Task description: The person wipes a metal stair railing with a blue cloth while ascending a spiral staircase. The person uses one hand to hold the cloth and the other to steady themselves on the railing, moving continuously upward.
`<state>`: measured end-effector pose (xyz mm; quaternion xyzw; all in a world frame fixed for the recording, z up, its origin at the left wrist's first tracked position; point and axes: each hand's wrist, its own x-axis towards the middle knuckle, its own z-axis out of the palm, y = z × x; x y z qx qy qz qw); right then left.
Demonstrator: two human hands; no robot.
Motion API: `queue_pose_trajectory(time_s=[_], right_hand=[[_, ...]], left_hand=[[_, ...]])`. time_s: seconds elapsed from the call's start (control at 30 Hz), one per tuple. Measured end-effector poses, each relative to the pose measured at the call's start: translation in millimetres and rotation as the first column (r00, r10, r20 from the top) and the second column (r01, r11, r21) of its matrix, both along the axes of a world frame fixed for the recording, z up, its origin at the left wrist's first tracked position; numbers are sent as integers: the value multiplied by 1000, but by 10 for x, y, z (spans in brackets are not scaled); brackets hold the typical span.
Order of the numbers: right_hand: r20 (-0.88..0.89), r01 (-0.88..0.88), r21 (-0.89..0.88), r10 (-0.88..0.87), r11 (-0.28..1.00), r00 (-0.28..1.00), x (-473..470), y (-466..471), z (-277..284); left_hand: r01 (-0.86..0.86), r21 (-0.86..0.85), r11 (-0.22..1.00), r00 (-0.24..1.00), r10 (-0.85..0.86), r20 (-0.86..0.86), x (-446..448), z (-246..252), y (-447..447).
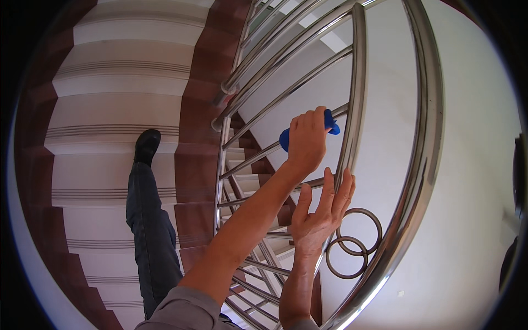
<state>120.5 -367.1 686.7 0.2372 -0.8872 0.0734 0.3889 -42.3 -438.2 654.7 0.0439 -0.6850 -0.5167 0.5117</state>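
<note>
My left hand [307,138] is closed on a bunched blue cloth [285,140], which wraps a slanting metal bar [264,156] of the stair railing. The cloth shows at both sides of the fist. Below and to the right, my right hand [321,210] has its fingers spread and holds nothing. Its fingertips lie at the thick lengthwise tube [358,82] of the railing; whether they press on it cannot be told. Beyond that tube runs the wide, shiny metal handrail [429,123]. Two linked metal rings [346,277] sit between tube and handrail.
Pale stair treads [115,109] with dark grooved lines and red-brown borders [196,173] lie to the left. My foot in a black shoe [147,142] is on a step. Through the bars, a lower flight [247,177] shows. A white wall [470,165] stands beyond the handrail.
</note>
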Motion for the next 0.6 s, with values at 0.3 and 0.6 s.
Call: queue_pose_trajectory(time_s=[0.3,0.6], right_hand=[[-17,43,59,-42,997,999,19,-23,12],[21,18,19,-19,1000,1000,39,-59,59]], left_hand=[[57,46,997,985,-64,158,121,-854,-3],[183,91,979,926,-202,319,243,-1994,-135]])
